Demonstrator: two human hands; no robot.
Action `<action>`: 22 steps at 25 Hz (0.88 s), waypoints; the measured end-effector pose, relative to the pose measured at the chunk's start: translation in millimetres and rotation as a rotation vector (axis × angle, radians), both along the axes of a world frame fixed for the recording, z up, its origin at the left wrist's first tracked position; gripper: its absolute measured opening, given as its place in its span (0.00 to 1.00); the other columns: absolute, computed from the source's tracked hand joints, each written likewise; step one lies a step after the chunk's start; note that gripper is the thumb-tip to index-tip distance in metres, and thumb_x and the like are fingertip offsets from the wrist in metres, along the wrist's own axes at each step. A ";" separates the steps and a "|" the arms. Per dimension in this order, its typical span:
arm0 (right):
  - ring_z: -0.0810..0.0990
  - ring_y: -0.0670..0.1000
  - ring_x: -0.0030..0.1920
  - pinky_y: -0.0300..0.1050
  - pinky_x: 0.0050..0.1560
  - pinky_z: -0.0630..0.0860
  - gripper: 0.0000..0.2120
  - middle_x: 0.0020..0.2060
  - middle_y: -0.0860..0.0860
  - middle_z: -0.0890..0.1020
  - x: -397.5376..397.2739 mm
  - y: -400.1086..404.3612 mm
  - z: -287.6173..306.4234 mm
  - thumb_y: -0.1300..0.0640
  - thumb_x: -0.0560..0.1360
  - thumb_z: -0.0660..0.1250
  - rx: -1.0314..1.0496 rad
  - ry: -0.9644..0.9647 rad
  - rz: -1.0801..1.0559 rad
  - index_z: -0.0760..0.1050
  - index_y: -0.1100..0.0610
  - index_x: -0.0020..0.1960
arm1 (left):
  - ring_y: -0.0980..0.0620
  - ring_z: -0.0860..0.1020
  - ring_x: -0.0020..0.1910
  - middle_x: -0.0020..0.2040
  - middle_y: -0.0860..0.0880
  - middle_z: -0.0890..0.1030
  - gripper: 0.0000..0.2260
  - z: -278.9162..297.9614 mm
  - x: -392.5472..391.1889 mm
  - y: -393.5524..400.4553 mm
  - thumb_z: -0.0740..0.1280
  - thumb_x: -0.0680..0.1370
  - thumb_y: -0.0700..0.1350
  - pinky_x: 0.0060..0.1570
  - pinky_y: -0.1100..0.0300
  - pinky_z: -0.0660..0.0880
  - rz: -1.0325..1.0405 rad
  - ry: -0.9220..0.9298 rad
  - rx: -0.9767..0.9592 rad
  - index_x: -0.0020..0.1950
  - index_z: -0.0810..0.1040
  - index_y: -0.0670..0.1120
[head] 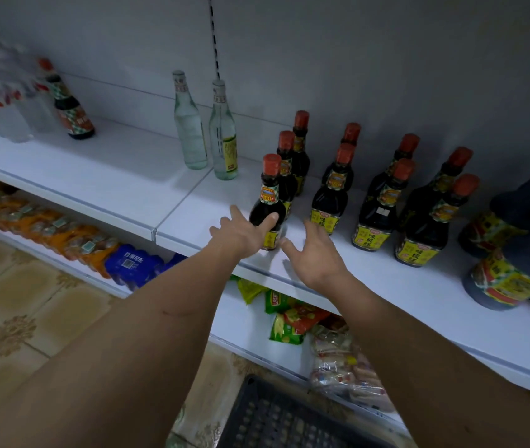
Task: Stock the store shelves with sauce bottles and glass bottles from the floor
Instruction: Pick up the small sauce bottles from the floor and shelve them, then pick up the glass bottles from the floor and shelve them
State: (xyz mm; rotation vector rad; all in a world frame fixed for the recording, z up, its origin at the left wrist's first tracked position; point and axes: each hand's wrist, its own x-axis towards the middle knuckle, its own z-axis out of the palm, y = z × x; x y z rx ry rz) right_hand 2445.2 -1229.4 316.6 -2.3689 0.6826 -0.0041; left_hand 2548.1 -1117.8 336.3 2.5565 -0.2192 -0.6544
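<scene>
Several dark sauce bottles with red caps and yellow labels stand in rows on the white shelf (127,189). The front-left sauce bottle (267,202) stands upright near the shelf's front edge. My left hand (241,232) is at its left side, fingers spread, with only the thumb resting against the bottle's body. My right hand (314,253) hovers open just right of that bottle, above the shelf surface, touching nothing. Two clear glass bottles (191,124) (225,137) stand upright further back to the left. A lone sauce bottle (74,113) stands at the far left.
Large dark jugs (516,240) crowd the shelf's right end. The lower shelf holds orange drink packs (47,227), a blue pack (134,261) and snack bags (289,315). A black plastic crate (289,421) sits on the tiled floor below my arms.
</scene>
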 end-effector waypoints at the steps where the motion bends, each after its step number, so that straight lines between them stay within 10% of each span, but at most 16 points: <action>1: 0.54 0.56 0.78 0.53 0.75 0.57 0.34 0.79 0.53 0.53 -11.5 -1.2 12.0 0.39 0.81 0.55 -0.031 0.032 0.039 0.51 0.54 0.80 | 0.35 0.54 0.77 0.79 0.39 0.55 0.45 9.9 -13.4 6.4 0.50 0.74 0.74 0.73 0.38 0.56 0.007 -0.012 0.046 0.80 0.43 0.46; 6: 0.54 0.55 0.78 0.58 0.75 0.57 0.34 0.80 0.49 0.53 -93.7 13.1 96.9 0.32 0.79 0.50 -0.103 0.253 0.214 0.51 0.46 0.80 | 0.35 0.51 0.77 0.80 0.42 0.51 0.55 66.0 -99.6 39.0 0.29 0.58 0.82 0.72 0.35 0.52 -0.217 -0.041 0.174 0.80 0.45 0.56; 14: 0.55 0.56 0.78 0.58 0.76 0.56 0.37 0.79 0.51 0.57 -261.7 46.5 244.7 0.30 0.78 0.50 0.014 0.114 0.203 0.55 0.50 0.80 | 0.41 0.50 0.78 0.79 0.44 0.58 0.35 218.5 -293.0 78.5 0.41 0.78 0.69 0.72 0.34 0.52 -0.232 -0.245 0.188 0.80 0.54 0.53; 22: 0.55 0.59 0.78 0.60 0.75 0.56 0.36 0.79 0.53 0.58 -356.8 84.8 320.8 0.30 0.78 0.48 0.006 0.168 0.255 0.57 0.50 0.79 | 0.39 0.59 0.76 0.77 0.45 0.65 0.52 289.1 -388.5 121.4 0.33 0.65 0.80 0.71 0.37 0.57 -0.189 -0.221 0.178 0.77 0.61 0.52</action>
